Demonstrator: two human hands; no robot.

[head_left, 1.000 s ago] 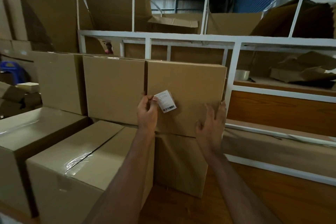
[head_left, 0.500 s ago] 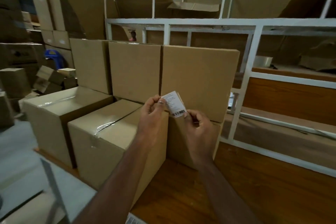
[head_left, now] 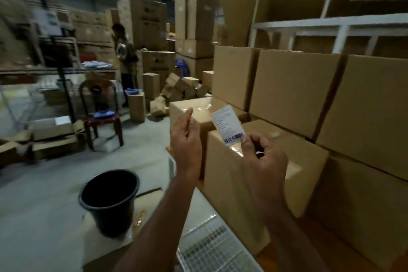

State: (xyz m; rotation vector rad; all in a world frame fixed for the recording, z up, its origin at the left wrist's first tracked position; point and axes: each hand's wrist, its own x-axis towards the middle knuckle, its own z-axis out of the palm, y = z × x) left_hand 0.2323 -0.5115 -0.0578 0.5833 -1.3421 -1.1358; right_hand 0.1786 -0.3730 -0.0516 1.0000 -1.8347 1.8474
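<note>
A small white barcode label (head_left: 228,125) stands upright in front of the stacked boxes. My right hand (head_left: 262,157) pinches its lower corner between thumb and fingertips. My left hand (head_left: 185,139) hovers just left of the label, fingers relaxed and holding nothing. Behind both hands sits a taped cardboard box (head_left: 254,174), with further plain cardboard boxes (head_left: 293,88) stacked on and behind it.
A black bucket (head_left: 109,196) stands on the floor at lower left. A sheet of labels (head_left: 212,249) lies below my arms. A dark red chair (head_left: 100,112) and a person (head_left: 125,55) are further left among many boxes. A white rack (head_left: 331,26) rises behind the stack.
The view swung left from the rack to the warehouse floor. My left hand let go of the label and drew aside; my right hand alone holds it now.
</note>
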